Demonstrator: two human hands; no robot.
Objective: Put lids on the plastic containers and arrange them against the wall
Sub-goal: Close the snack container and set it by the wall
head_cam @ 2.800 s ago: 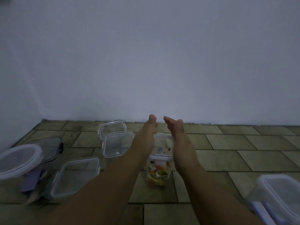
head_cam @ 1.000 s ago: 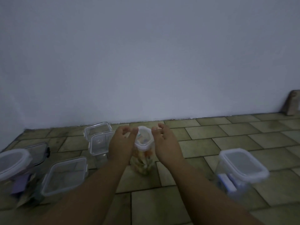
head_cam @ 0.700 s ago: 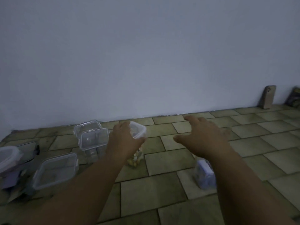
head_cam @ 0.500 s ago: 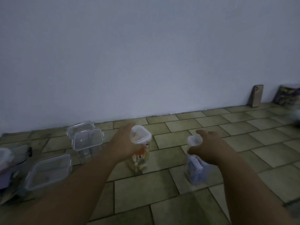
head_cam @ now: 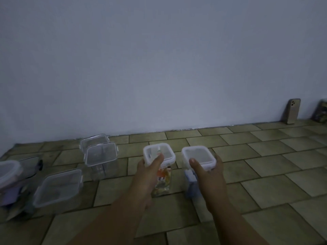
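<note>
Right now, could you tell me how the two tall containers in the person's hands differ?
The left container holds colourful orange and yellow contents; the right container shows bluish-white ones. The left hand grips the first, the right hand the second. Both stand upright with white-rimmed lids on.

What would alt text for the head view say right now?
Each hand grips the top of a tall lidded container on a tiled floor: the left hand on the colourful-filled container, the right hand on the one beside it. More clear containers stand further left, short of the wall.
</note>
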